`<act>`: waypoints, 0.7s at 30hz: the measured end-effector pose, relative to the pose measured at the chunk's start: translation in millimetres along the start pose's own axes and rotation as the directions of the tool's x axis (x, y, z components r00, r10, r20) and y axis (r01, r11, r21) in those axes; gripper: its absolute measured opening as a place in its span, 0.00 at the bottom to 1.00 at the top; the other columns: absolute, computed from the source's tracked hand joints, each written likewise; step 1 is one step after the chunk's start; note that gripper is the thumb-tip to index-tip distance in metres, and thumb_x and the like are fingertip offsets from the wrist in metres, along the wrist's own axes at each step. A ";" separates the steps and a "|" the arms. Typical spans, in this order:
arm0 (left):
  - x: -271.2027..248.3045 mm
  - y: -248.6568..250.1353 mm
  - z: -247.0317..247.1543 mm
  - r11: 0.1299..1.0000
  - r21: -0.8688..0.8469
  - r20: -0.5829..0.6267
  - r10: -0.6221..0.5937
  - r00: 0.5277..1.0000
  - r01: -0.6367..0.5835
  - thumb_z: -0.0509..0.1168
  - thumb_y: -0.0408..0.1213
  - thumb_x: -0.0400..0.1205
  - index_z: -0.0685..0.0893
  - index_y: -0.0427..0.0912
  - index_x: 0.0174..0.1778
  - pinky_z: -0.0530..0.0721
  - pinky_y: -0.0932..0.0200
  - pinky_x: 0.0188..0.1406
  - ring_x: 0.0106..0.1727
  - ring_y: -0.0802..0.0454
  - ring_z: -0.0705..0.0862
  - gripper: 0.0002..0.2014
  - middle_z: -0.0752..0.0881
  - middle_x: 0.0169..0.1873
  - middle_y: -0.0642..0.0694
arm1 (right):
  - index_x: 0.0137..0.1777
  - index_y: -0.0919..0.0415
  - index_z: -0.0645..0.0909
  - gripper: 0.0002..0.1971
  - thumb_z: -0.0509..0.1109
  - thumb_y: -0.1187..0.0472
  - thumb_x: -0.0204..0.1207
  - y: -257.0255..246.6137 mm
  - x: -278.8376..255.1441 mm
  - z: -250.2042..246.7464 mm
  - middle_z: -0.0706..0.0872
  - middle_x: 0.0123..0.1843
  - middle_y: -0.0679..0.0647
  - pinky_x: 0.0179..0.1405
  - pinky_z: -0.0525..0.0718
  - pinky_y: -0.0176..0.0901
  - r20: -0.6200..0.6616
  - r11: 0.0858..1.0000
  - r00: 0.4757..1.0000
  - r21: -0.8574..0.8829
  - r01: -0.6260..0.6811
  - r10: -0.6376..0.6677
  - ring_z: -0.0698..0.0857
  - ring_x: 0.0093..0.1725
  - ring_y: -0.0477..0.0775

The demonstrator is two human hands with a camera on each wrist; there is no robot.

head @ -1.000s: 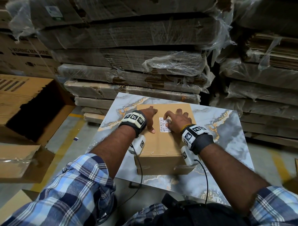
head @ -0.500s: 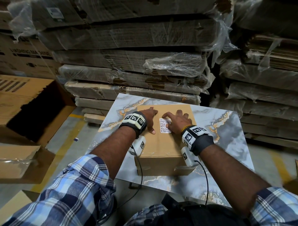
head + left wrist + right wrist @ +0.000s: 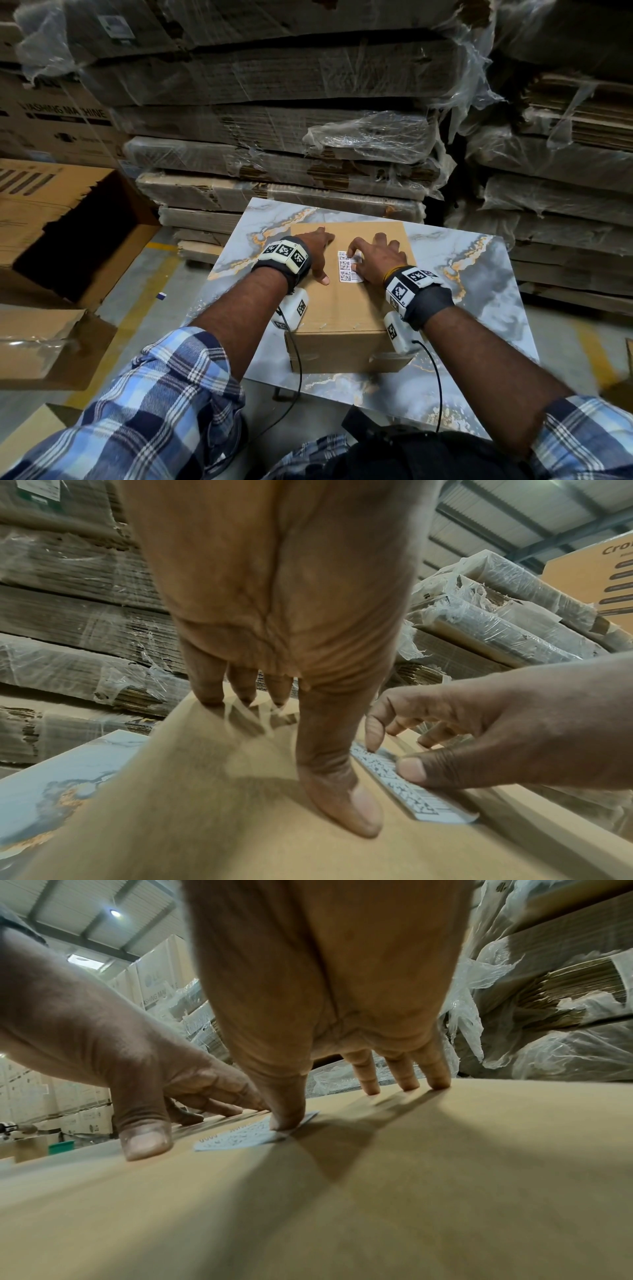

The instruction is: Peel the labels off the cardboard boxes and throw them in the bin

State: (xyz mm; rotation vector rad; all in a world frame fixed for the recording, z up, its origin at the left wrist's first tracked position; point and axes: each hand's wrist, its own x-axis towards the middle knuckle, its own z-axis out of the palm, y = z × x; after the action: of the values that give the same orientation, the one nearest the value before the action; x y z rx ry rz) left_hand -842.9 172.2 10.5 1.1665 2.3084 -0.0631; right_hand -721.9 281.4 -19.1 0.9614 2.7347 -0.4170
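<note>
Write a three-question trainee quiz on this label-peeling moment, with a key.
1. True or false: the label has been fully peeled off the box.
2. Which hand has its thumb on the label?
A. left hand
B. right hand
C. neither
3. Fill in: the box stands on a ____-patterned board.

Key: 1 false, most of it still lies flat on the box top; 2 B, while the left hand presses flat beside it; 3 marble.

Label on box, on table
</note>
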 end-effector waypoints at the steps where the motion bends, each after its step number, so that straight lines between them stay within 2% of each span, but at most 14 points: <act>1: 0.1 0.1 0.1 1.000 0.006 0.001 0.000 1.000 0.000 0.83 0.40 0.70 0.55 0.46 0.88 0.69 0.42 0.77 0.84 0.39 0.61 0.55 0.52 0.87 0.46 | 0.67 0.36 0.72 0.15 0.68 0.48 0.83 0.2 -0.1 0.0 0.66 0.75 0.59 0.73 0.70 0.66 0.001 1.000 1.000 0.001 0.000 0.000 0.67 0.74 0.69; 5: 0.3 0.3 -0.2 1.000 0.020 0.003 0.002 1.000 -0.002 0.83 0.41 0.69 0.55 0.46 0.87 0.70 0.41 0.78 0.84 0.39 0.62 0.56 0.52 0.87 0.45 | 0.73 0.34 0.69 0.20 0.67 0.48 0.83 0.5 -0.1 -0.4 0.66 0.75 0.59 0.73 0.70 0.66 0.000 1.000 1.000 -0.006 0.010 -0.010 0.67 0.75 0.70; 10: 0.9 -1.2 -0.7 1.000 0.020 0.016 0.000 1.000 0.000 0.84 0.42 0.68 0.54 0.47 0.88 0.68 0.41 0.79 0.85 0.40 0.60 0.57 0.48 0.88 0.46 | 0.67 0.38 0.73 0.15 0.68 0.49 0.83 1.7 -0.9 0.1 0.67 0.74 0.59 0.73 0.69 0.65 -0.007 1.000 1.000 0.020 0.005 -0.005 0.67 0.74 0.68; 15: -0.2 0.3 -0.9 1.000 0.027 0.007 0.002 1.000 -0.002 0.83 0.42 0.69 0.56 0.46 0.87 0.70 0.41 0.78 0.84 0.39 0.62 0.55 0.52 0.87 0.46 | 0.72 0.36 0.70 0.20 0.68 0.48 0.83 0.6 -1.0 -0.4 0.66 0.75 0.59 0.74 0.69 0.66 -0.005 1.000 1.000 0.015 0.006 -0.005 0.67 0.75 0.69; 19: -0.8 0.0 -0.5 1.000 0.029 0.010 0.000 1.000 0.000 0.83 0.41 0.69 0.54 0.47 0.88 0.68 0.41 0.79 0.85 0.39 0.60 0.56 0.49 0.88 0.46 | 0.67 0.39 0.73 0.15 0.68 0.49 0.83 1.1 -1.2 -0.2 0.67 0.75 0.59 0.74 0.69 0.66 -0.005 1.000 1.000 0.028 0.002 -0.002 0.67 0.74 0.69; 21: -1.2 -0.3 -0.7 1.000 0.024 0.011 0.001 1.000 -0.001 0.83 0.41 0.70 0.54 0.47 0.88 0.68 0.41 0.79 0.85 0.39 0.60 0.56 0.49 0.88 0.46 | 0.68 0.39 0.72 0.16 0.68 0.49 0.83 1.5 -1.4 -0.1 0.67 0.75 0.59 0.74 0.69 0.66 -0.008 1.000 1.000 0.027 0.002 -0.002 0.67 0.75 0.69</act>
State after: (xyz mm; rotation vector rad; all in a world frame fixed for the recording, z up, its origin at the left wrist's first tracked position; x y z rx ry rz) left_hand -842.9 171.3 11.6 1.1760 2.3035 -0.0972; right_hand -719.9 281.8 -18.8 0.9687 2.7442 -0.4526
